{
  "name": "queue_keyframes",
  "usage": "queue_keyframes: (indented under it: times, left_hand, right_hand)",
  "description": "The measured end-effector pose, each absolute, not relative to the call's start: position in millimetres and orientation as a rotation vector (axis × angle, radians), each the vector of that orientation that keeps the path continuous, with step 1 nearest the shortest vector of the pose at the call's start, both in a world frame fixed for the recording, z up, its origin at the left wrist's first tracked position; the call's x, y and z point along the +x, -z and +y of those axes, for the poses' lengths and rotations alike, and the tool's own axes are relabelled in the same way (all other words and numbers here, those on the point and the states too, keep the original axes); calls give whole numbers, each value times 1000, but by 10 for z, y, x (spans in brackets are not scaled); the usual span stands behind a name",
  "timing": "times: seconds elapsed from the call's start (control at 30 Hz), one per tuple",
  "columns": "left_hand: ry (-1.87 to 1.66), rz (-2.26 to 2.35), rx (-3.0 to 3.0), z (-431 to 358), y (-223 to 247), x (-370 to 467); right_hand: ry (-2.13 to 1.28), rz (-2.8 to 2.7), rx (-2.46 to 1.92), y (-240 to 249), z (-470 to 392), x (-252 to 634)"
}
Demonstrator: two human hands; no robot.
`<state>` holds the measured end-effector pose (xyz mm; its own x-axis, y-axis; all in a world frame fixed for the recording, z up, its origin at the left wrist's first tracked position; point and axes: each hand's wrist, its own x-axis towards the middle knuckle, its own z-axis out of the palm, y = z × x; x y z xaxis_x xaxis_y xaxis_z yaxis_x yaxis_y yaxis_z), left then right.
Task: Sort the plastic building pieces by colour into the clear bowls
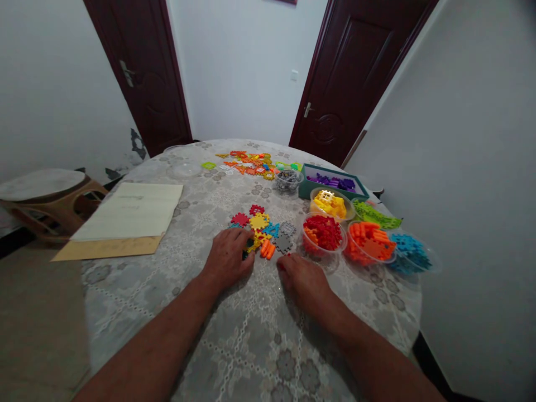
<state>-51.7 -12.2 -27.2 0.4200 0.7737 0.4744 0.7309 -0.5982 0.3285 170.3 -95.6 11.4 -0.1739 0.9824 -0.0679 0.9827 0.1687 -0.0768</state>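
My left hand (229, 254) rests on the table with its fingers bent over the left side of a small cluster of toothed plastic pieces. Its thumb and fingertips close around a yellow toothed piece (260, 240) at the near side, partly hidden. Just beyond lie another yellow piece (259, 221), a red piece (240, 219), a blue piece (272, 229) and a grey piece (283, 243). Several orange rods (268, 249) sit between the hands. My right hand (305, 279) is curled on the cloth right of them; red shows at its fingertips, too small to name.
Clear bowls hold red pieces (325, 231), orange pieces (371, 240), blue pieces (408, 252) and yellow pieces (330, 204) on the right. Behind them are green pieces (377, 214) and a green box (307, 187). Loose pieces (249, 163) lie far back; papers (125, 212) lie left.
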Motion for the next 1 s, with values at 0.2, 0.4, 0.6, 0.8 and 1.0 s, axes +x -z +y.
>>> queue_keyframes:
  times: [0.2, 0.4, 0.6, 0.8, 1.0]
  left_hand:
    - [-960, 1371, 2573, -121, 314, -514]
    - [-1005, 1356, 2594, -97, 319, -519]
    - [-1037, 1352, 2609, -65, 347, -530]
    - [-1069, 1346, 2593, -56, 351, -532]
    - [-1108, 1288, 2540, -120, 275, -496]
  right_hand:
    - [402, 2991, 2089, -7, -949, 1772]
    - [669, 3305, 2410, -180, -900, 2020]
    - [-189, 2910, 3043, -288, -733, 2592]
    - [-295, 2527, 2931, -313, -681, 2849]
    - [-435, 2513, 2848, -288, -725, 2776]
